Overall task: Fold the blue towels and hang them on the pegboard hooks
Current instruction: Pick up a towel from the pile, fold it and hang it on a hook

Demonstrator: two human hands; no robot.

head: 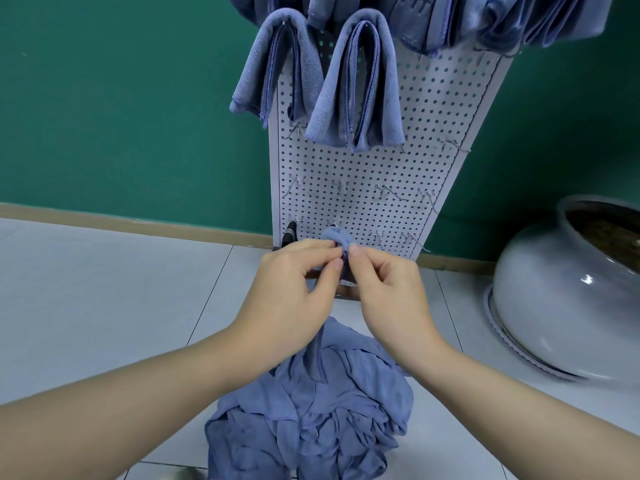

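Before the pegboard (381,174), left hand (294,292) and right hand (388,292) pinch a bunched corner of one blue towel (334,239), its rest trailing into the heap (311,410) on the floor; two folded towels (356,84) hang fully visible, others cut off above; round pot (561,289), contents unclear
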